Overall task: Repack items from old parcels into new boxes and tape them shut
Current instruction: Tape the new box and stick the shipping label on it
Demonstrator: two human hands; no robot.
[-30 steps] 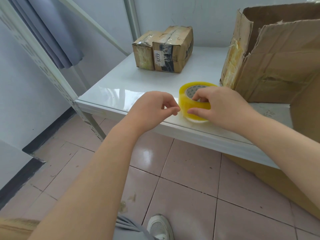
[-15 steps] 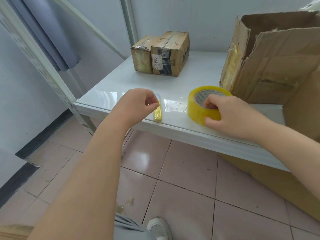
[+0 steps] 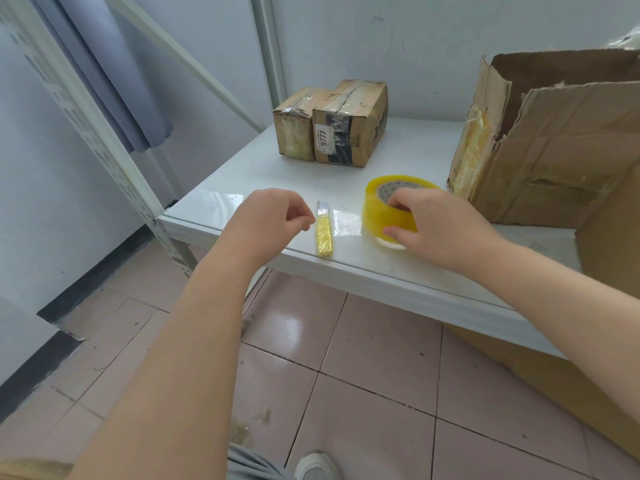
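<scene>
Big carton (image 3: 554, 150): R side of desk (image 3: 242, 168); worn brown cardboard, top open, flaps torn & creased, old yellowed tape on L wall; inside hidden from this angle, contents can't tell.
Left parcel (image 3: 294, 129): back of desk, narrow, brown, wrapped in clear tape, closed; contents not visible.
Right parcel (image 3: 349, 129): touching left parcel, a bit bigger; white label w/ 9777 upside down, dark print below, clear tape over top, closed; contents not visible.
Cardboard panel (image 3: 609, 244): plain brown, far R, in front of big carton, runs down past desk edge; can't tell if whole box.
Tape roll (image 3: 384, 209): lying flat nr front edge of desk, btwn yellow strip (image 3: 324, 233) and big carton, close to carton's corner; translucent yellow, thickly wound, pale printed core.
Right hand (image 3: 440, 226): grips tape roll, fingers over the top toward core, thumb pressed on near side wall.
Left hand (image 3: 273, 216): fingers curled in, thumb tip against forefinger, nothing seen held; fingertips just L of yellow strip, contact unclear.
Yellow strip: slim, flat on desk at front edge, pointing away, silvery far end; what it is, can't tell.
Desk: white, glossy, reflections along front.
Floor (image 3: 363, 393): pinkish tiles, grubby marks; pale shoe (image 3: 317, 467) at bottom of view.
</scene>
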